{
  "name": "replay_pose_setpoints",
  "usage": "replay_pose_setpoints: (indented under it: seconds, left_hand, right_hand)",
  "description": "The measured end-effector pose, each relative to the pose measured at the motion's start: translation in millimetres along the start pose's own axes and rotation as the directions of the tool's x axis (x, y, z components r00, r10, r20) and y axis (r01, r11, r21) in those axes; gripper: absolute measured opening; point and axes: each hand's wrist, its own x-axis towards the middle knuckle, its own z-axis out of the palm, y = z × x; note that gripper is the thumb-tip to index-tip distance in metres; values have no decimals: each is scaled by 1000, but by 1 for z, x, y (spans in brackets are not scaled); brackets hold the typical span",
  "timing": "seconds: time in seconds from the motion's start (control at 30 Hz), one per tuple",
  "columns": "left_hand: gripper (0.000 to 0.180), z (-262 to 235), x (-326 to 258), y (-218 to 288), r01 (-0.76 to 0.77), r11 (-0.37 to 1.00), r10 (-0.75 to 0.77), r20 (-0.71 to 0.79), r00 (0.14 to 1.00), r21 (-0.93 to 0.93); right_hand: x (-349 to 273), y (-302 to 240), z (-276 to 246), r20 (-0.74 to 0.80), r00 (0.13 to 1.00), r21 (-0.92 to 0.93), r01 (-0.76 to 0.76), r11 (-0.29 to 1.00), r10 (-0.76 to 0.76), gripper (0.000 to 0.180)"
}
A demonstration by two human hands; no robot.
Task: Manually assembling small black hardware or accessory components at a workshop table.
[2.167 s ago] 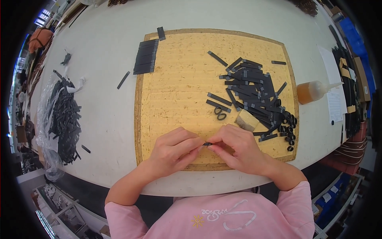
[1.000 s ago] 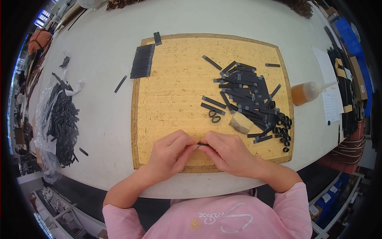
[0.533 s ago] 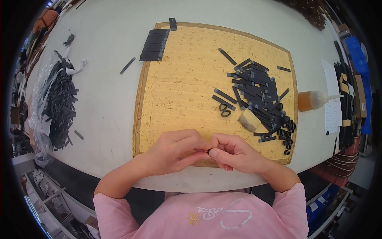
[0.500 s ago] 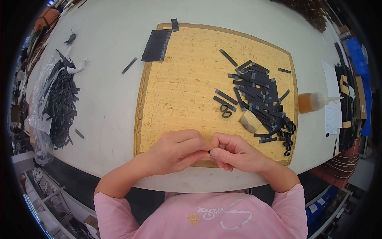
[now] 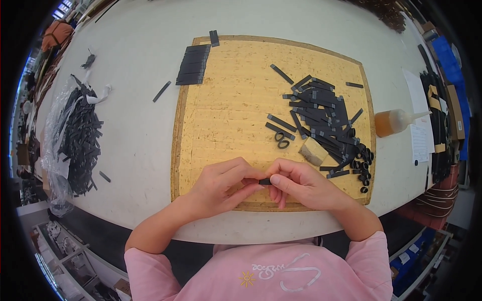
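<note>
A small black strip [image 5: 264, 181] is pinched between my two hands, near the front edge of the yellow board [image 5: 236, 125]. My left hand [image 5: 226, 183] closes thumb and fingers on its left end. My right hand [image 5: 296, 183] grips the other end with the thumb on top; the fingers partly cover the strip. Just beyond the right hand lie a beige block [image 5: 313, 152] and a pair of black rings [image 5: 282, 140]. A heap of black strips with grey ends [image 5: 321, 108] spreads behind them, with several small black rolled loops [image 5: 362, 165] at its right.
Neat rows of black strips [image 5: 193, 65] lie at the board's far left corner. A plastic bag with many loose black strips [image 5: 80, 135] is on the left of the table. At right stands a bottle of amber liquid [image 5: 392, 123] beside paper sheets [image 5: 417, 125].
My hands have risen slightly and come a little apart, so more of the black strip shows between the fingers. The whole view has shifted slightly.
</note>
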Motion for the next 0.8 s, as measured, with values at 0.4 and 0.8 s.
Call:
replay_pose_setpoints:
  seconds: [0.4,0.8]
  left_hand:
    - [22,3,0,-2,-87,984,85,18,996,153]
    - [17,9,-2,0,-154,962,147,45,988,227]
  right_hand:
    - [-1,-3,3,-66,998,-145,0,989,-10,12]
    - [2,5,14,-233,962,-333,59,941,-142,9]
